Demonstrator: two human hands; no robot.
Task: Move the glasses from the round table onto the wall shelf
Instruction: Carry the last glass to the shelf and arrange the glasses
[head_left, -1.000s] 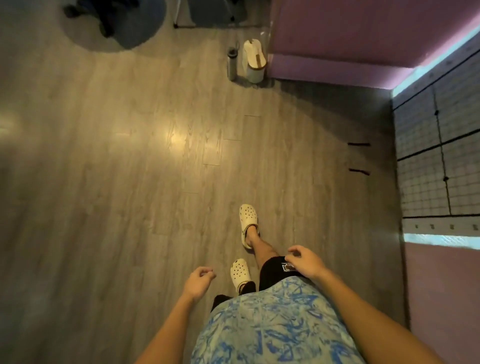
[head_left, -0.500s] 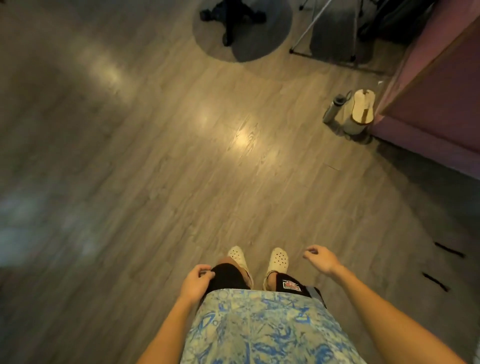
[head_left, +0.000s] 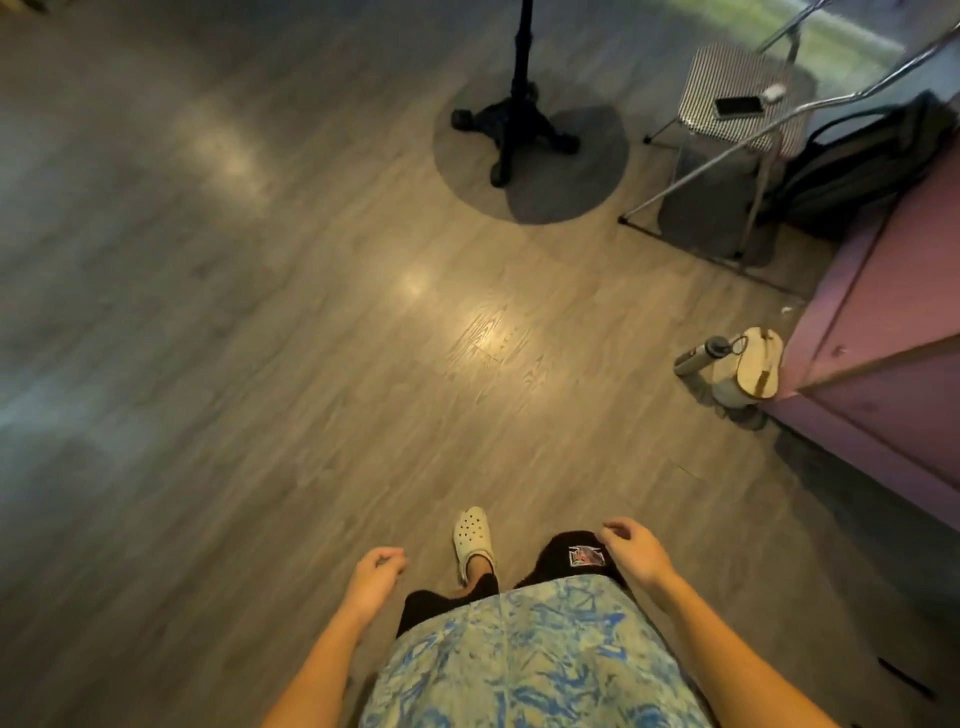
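Glasses not in view; only black cast-iron table base (head_left: 511, 124) visible ahead on grey wood floor (head_left: 260, 364). Left hand (head_left: 375, 574) and right hand (head_left: 635, 553) loosely curled, holding nothing. Likely fragile, slippery; grip by bowl or stem.

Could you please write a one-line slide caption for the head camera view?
Empty-handed, left hand and right hand loose, the person walks across the wood floor toward a black pedestal base.

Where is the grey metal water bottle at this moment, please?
The grey metal water bottle stands on the wooden floor at right, beside a pale bag against the pink cabinet.
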